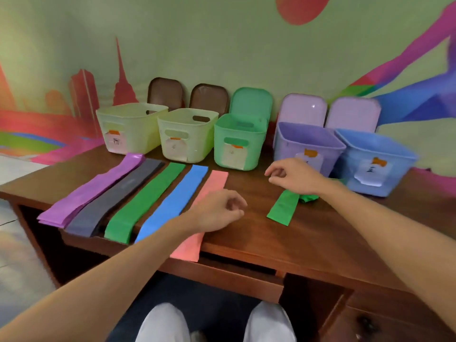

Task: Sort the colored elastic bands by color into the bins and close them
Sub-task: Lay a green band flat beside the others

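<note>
- The green bin (256, 144) stood open at the back of the wooden desk (296, 243), and its green lid (251, 101) leaned on the wall behind it.
- Left of the green bin were two pale yellow bins (197, 139). Right of it were a purple bin (291, 141) and then a blue bin (397, 178).
- In front and to the left of the green bin, five flat bands lay side by side: purple (98, 188), dark grey (123, 193), green (145, 201), blue (175, 201) and pink (214, 181).
- A loose green band (283, 207) lay in front and to the right of the green bin, with its far end bunched under the right forearm.
- The left hand (217, 211) hovered over the pink band in front of the green bin, fingers loosely curled and grasping nothing.
- The right hand (293, 175) hung just right of the green bin, fingers loosely bent and holding nothing.
</note>
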Motion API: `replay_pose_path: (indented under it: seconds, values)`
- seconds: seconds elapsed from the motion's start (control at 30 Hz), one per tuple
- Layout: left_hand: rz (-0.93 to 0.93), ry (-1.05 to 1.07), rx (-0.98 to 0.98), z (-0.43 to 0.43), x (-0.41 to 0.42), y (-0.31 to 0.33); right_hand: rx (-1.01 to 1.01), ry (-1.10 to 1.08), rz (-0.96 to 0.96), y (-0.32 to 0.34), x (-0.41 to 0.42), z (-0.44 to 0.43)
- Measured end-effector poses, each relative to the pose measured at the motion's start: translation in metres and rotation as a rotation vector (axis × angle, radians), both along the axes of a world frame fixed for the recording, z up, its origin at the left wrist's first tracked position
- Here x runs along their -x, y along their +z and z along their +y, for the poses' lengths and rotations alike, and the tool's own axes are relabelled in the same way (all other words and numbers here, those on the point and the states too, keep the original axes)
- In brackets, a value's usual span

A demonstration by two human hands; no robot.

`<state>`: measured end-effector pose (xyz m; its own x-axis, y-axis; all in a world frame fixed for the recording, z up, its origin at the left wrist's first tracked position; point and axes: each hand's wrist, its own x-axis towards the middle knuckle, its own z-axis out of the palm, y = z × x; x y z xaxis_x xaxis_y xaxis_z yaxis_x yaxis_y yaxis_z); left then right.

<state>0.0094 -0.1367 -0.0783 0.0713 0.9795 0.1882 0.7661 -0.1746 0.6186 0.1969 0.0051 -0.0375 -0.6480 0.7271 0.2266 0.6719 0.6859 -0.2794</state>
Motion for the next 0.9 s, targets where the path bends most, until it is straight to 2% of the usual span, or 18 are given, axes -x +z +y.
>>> replay_pose_path:
  seconds: [0.33,0.47,0.63,0.8,0.9]
  values:
    - [0.153,-0.077,-0.019,0.070,-0.058,-0.033,0.107,-0.064,0.270,-0.069,-0.070,0.023]
    - [0.003,-0.008,-0.091,0.095,-0.064,-0.038,0.097,-0.008,0.433,-0.077,-0.074,0.016]
    - [-0.277,0.111,-0.085,0.114,-0.076,-0.038,0.148,0.041,0.494,-0.075,-0.072,0.010]
    - [-0.427,0.094,-0.139,0.105,-0.076,-0.038,0.092,0.007,0.543,-0.078,-0.064,0.015]
    - [-0.417,0.046,-0.084,0.103,-0.075,-0.036,0.081,-0.037,0.739,-0.074,-0.064,0.015]
